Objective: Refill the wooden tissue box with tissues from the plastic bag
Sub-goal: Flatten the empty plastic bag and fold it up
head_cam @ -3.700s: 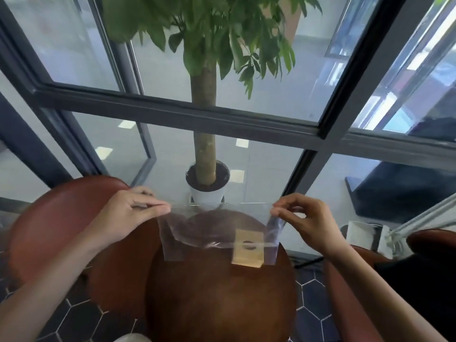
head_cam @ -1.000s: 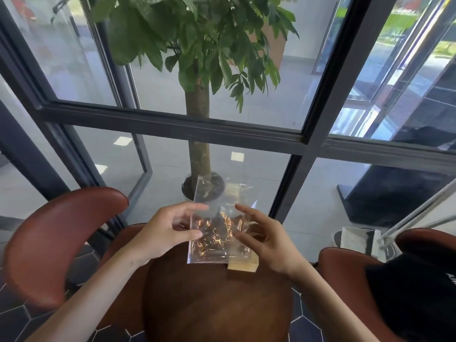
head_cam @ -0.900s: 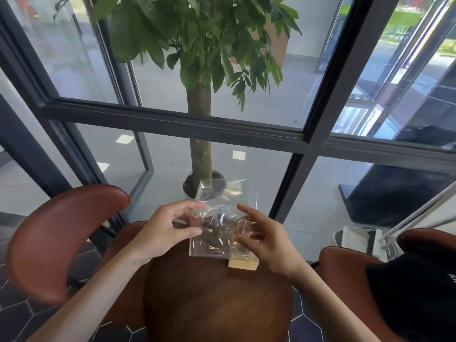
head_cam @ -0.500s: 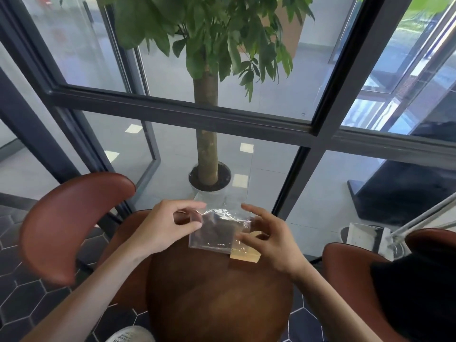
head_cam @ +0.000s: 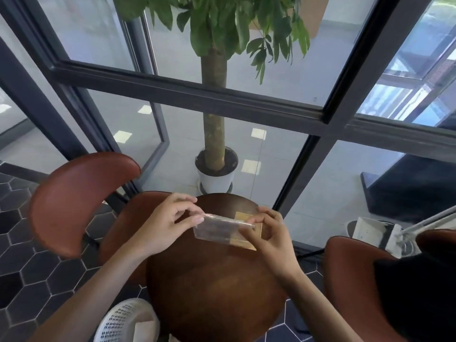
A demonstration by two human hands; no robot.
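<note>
Both hands [head_cam: 162, 225] [head_cam: 269, 233] folded plastic bag [head_cam: 219, 229] smaller.

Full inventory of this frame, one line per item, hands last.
plastic bag: 1, clear, folded, held between both hands above the table
wooden tissue box: 1, light wood, on the table, partly behind the bag
table: 1, round, dark brown, centre
chairs: 3 partly visible, reddish brown, around the table
potted tree: 1, green leaves, white pot, beyond the glass
basket: 1, white, perforated, floor at lower left
left hand: 1, pinching the bag's left end
right hand: 1, pinching the bag's right end
</note>
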